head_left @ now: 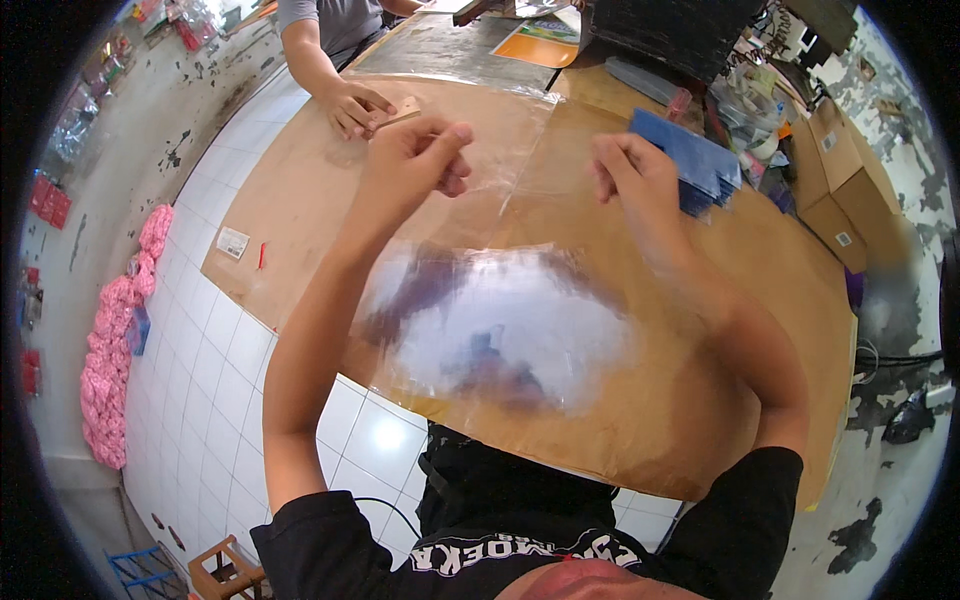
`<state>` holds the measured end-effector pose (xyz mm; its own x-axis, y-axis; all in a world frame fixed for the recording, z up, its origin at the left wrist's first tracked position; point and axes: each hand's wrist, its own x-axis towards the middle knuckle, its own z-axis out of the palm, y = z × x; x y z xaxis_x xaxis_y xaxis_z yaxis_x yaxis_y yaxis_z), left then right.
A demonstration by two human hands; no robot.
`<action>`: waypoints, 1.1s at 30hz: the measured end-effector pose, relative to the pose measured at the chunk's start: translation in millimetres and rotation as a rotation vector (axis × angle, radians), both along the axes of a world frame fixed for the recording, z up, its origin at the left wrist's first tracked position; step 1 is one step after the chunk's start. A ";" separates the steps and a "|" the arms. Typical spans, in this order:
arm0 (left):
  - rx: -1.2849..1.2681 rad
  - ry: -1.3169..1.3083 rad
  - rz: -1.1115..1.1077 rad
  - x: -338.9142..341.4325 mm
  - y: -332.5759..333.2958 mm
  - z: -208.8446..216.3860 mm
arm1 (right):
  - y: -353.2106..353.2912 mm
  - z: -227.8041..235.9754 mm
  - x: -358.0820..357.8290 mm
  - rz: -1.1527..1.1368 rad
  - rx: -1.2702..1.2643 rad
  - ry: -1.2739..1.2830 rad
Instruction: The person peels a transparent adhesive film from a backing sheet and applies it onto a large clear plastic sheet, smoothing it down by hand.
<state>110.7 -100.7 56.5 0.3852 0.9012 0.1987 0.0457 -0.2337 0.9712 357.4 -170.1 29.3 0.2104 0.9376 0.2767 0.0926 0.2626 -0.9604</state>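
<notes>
My left hand [420,158] is raised over the table, its fingers curled in and the thumb folded across them. Level with it on the right, my right hand [636,172] is also curled and a little blurred. Whether either holds anything thin or clear cannot be made out. Between my forearms and closer to me, a shiny clear plastic sheet [515,325] spreads over the brown table covering, with bright reflections and blurred edges. Just past my right hand lies a stack of blue flat packs [690,160].
Another person's hand [352,108] rests beside a small tan piece [406,108] at the far left. Cardboard boxes [845,185] and a heap of plastic bags [750,115] stand at right. A dark box [665,35] is at the back. The table's left edge [235,290] drops to white tiles.
</notes>
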 end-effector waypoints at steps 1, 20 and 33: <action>-0.025 0.011 0.036 -9.1 0.9 0.2 | 10.3 3.4 -5.3 0.001 -0.012 -0.029; -0.409 0.076 0.097 -136.9 101.0 -54.9 | 167.4 -7.6 -84.5 0.385 -0.506 -0.303; -0.421 0.170 0.021 -128.5 90.9 -50.3 | 160.0 -7.6 -77.7 0.407 -0.456 -0.330</action>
